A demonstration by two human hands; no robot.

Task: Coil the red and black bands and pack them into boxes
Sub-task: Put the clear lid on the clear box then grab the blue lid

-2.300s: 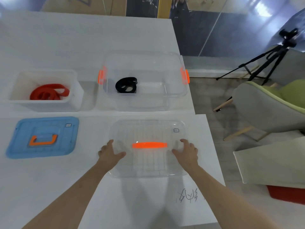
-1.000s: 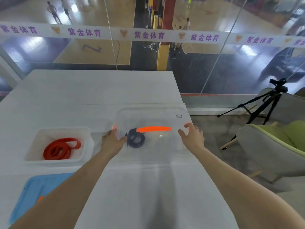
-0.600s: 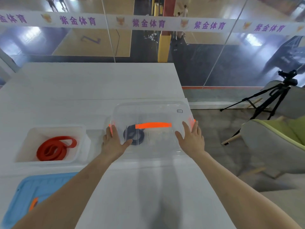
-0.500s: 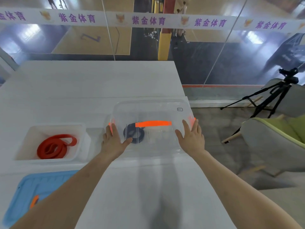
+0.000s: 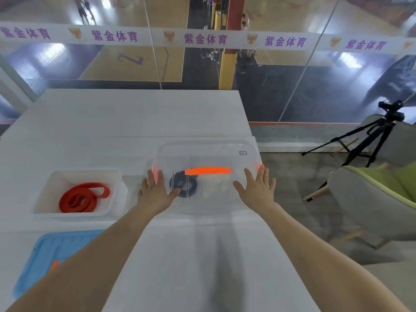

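Observation:
A clear lid [image 5: 211, 154] with an orange handle [image 5: 208, 171] lies on top of the clear box [image 5: 198, 210]. Through it I see the coiled black band [image 5: 188, 186] inside. My left hand [image 5: 155, 190] rests flat on the lid's left side, fingers spread, by the orange latch [image 5: 155, 168]. My right hand [image 5: 257, 188] lies flat on the lid's right side, fingertips at the other orange latch [image 5: 257, 165]. The coiled red band [image 5: 82, 198] sits in an open white box [image 5: 56, 176] to the left.
A blue lid [image 5: 45, 257] with an orange handle lies on the white table [image 5: 135, 115] at the near left, partly behind my left forearm. Right of the table stand a camera tripod [image 5: 369, 136] and a grey-green chair [image 5: 371, 194]. A glass wall runs behind.
Both hands carried the clear lid from the near table onto the clear box and set it down. Their fingers have flattened on top of it; in the last half second little moved.

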